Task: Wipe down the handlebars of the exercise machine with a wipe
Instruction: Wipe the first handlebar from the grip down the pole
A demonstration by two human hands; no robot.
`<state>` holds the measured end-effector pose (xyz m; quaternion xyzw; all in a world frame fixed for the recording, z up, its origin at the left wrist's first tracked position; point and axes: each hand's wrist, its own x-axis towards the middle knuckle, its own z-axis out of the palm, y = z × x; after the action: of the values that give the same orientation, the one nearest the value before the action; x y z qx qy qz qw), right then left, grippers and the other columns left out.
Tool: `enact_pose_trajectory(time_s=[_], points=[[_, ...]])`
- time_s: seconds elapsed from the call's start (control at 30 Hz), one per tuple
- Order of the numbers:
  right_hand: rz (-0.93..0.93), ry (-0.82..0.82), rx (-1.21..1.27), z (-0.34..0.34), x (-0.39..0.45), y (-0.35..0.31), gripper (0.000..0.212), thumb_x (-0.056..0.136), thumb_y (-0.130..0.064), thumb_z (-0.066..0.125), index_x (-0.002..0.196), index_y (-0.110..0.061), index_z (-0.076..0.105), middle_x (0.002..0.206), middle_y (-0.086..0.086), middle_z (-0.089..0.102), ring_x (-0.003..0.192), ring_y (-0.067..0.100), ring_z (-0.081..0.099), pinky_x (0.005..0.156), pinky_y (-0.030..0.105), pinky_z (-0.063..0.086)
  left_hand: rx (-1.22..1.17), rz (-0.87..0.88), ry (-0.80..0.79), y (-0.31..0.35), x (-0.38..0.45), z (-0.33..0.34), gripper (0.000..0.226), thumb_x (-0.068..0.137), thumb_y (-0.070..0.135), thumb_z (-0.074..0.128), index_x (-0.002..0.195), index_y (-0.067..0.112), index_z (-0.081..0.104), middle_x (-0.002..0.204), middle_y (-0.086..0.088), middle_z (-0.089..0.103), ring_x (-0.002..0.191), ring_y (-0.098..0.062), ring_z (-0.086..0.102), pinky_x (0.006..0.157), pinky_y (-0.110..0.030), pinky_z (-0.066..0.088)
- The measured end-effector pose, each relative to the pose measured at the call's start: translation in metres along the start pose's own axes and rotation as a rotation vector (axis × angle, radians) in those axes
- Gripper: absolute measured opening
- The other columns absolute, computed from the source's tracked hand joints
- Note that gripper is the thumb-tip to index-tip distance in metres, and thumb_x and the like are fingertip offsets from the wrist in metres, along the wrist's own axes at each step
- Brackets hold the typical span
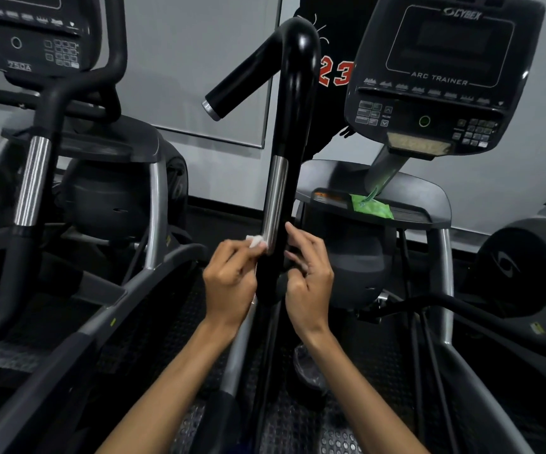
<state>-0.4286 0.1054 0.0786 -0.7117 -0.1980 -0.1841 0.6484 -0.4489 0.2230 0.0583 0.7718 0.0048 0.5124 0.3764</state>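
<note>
Here, the black handlebar (292, 132) rises upright in mid-view, hooked over at the top, with a silver sleeve (274, 194) on its near side; left hand (230, 283) pinches a small white wipe (255, 240) in curled fingers, the wipe touching the sleeve's lower end; right hand (309, 276) sits just beside the bar on the other side, fingers loosely bent, holding nothing; green wipe pack (371, 208) lies on the machine's tray (428, 198) below the Cybex console (445, 70), to the right.
</note>
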Motion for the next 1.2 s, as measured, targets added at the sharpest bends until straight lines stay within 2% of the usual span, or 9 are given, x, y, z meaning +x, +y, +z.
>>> enact_pose_trajectory(time_s=[0.17, 0.23, 0.37, 0.53, 0.67, 0.8, 0.93, 1.1, 1.2], points=[[0.012, 0.003, -0.001, 0.000, 0.000, 0.004, 0.074, 0.075, 0.017, 0.039, 0.135, -0.017, 0.065, 0.129, 0.002, 0.058, 0.120, 0.018, 0.061, 0.104, 0.042, 0.053, 0.050, 0.213, -0.154, 0.004, -0.017, 0.003, 0.036, 0.076, -0.013, 0.069, 0.105, 0.007, 0.079, 0.099, -0.007, 0.071, 0.090, -0.020, 0.065, 0.085, -0.024, 0.053], [0.022, -0.005, 0.023, -0.002, 0.000, 0.005, 0.074, 0.075, 0.018, 0.039, 0.134, -0.017, 0.065, 0.128, 0.003, 0.058, 0.119, 0.019, 0.061, 0.103, 0.043, 0.054, 0.053, 0.152, -0.123, -0.004, -0.020, 0.000, 0.038, 0.074, -0.015, 0.070, 0.103, 0.008, 0.079, 0.098, -0.006, 0.072, 0.088, -0.019, 0.065, 0.085, -0.023, 0.053], [0.038, -0.004, 0.036, 0.000, 0.000, 0.004, 0.077, 0.075, 0.026, 0.038, 0.134, -0.016, 0.065, 0.129, 0.004, 0.059, 0.123, 0.020, 0.060, 0.105, 0.040, 0.053, -0.008, -0.061, 0.062, 0.001, -0.001, 0.005, 0.018, 0.082, -0.005, 0.077, 0.095, 0.007, 0.080, 0.092, -0.002, 0.074, 0.087, -0.017, 0.070, 0.079, -0.030, 0.057], [0.038, 0.012, 0.039, -0.001, 0.001, 0.003, 0.073, 0.073, 0.016, 0.040, 0.132, -0.017, 0.066, 0.126, 0.003, 0.060, 0.117, 0.016, 0.062, 0.101, 0.033, 0.054, 0.013, 0.149, -0.119, 0.005, -0.027, 0.004, 0.025, 0.083, -0.004, 0.066, 0.100, 0.008, 0.080, 0.098, -0.005, 0.072, 0.091, -0.019, 0.067, 0.084, -0.027, 0.054], [0.050, 0.015, 0.063, -0.003, 0.001, 0.001, 0.070, 0.076, 0.018, 0.039, 0.130, -0.016, 0.068, 0.125, 0.004, 0.060, 0.115, 0.015, 0.062, 0.100, 0.031, 0.054, -0.046, -0.013, 0.012, 0.006, -0.027, 0.009, 0.016, 0.082, -0.003, 0.074, 0.094, 0.007, 0.081, 0.093, -0.003, 0.072, 0.088, -0.015, 0.068, 0.082, -0.024, 0.055], [0.051, 0.029, 0.090, -0.004, 0.000, 0.004, 0.068, 0.076, 0.023, 0.038, 0.125, -0.011, 0.071, 0.125, 0.005, 0.061, 0.118, 0.020, 0.062, 0.099, 0.031, 0.056, -0.047, -0.048, -0.039, 0.011, -0.033, 0.011, 0.027, 0.075, -0.011, 0.079, 0.096, 0.006, 0.080, 0.093, -0.004, 0.072, 0.090, -0.017, 0.069, 0.086, -0.019, 0.053], [0.064, 0.067, 0.103, -0.005, 0.002, 0.005, 0.067, 0.075, 0.026, 0.038, 0.122, -0.009, 0.071, 0.122, 0.006, 0.063, 0.117, 0.019, 0.063, 0.093, 0.028, 0.056, -0.083, -0.196, 0.076, 0.000, -0.014, 0.006, 0.025, 0.076, -0.014, 0.076, 0.091, 0.006, 0.080, 0.091, -0.003, 0.074, 0.092, -0.010, 0.071, 0.085, -0.025, 0.057], [0.082, 0.098, 0.096, 0.002, 0.001, 0.005, 0.065, 0.075, 0.023, 0.040, 0.119, -0.012, 0.072, 0.118, 0.001, 0.065, 0.113, 0.016, 0.064, 0.091, 0.031, 0.057, -0.049, -0.001, -0.091, 0.007, -0.026, 0.001, 0.017, 0.087, 0.008, 0.065, 0.095, 0.007, 0.080, 0.096, -0.003, 0.071, 0.093, -0.011, 0.067, 0.087, -0.018, 0.052], [0.105, 0.119, 0.094, 0.002, 0.002, 0.005, 0.063, 0.077, 0.024, 0.042, 0.117, -0.013, 0.073, 0.117, 0.000, 0.065, 0.109, 0.015, 0.065, 0.086, 0.031, 0.058, -0.066, -0.102, -0.020, 0.003, -0.029, 0.004, 0.014, 0.083, -0.002, 0.071, 0.092, 0.004, 0.079, 0.092, -0.002, 0.068, 0.094, -0.005, 0.066, 0.088, -0.012, 0.049]])
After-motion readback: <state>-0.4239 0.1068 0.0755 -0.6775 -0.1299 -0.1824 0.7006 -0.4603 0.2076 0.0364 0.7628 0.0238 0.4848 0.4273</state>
